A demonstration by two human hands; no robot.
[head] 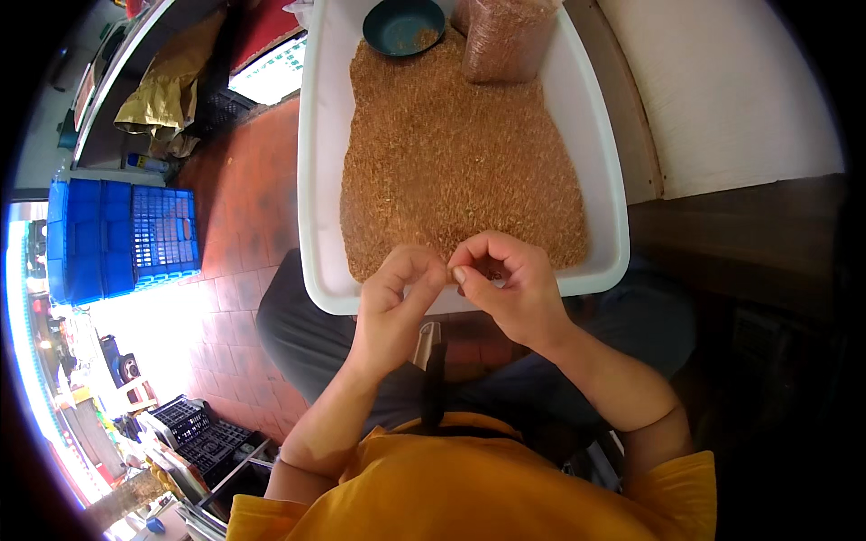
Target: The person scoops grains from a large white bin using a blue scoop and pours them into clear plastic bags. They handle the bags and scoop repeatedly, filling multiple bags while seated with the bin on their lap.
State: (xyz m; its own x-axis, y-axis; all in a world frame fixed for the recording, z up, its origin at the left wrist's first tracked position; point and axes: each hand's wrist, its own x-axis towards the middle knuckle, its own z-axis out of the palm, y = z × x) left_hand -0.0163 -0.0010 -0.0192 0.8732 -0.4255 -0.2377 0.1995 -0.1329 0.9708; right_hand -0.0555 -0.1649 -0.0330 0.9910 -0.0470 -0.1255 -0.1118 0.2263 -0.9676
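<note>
Before me a white plastic tub (pixel 612 203) holds a thick bed of brown, grain-like bits (pixel 460 162). Over its near rim, my left hand (pixel 399 291) and my right hand (pixel 511 287) meet at the fingertips. Thumb and forefinger of each hand are pinched together; whether something tiny is between them cannot be made out. At the tub's far end a dark green round dish (pixel 404 26) rests on the bits, with a few of them inside. Beside it, to the right, stands a clear plastic bag (pixel 507 44) filled with reddish-brown material.
Blue plastic crates (pixel 122 237) are stacked at the left on the red tiled floor (pixel 237 216). Black crates (pixel 203 433) stand at the lower left. A gold-coloured bag (pixel 162 95) hangs at the upper left. Pale boards (pixel 724 101) border the tub's right side.
</note>
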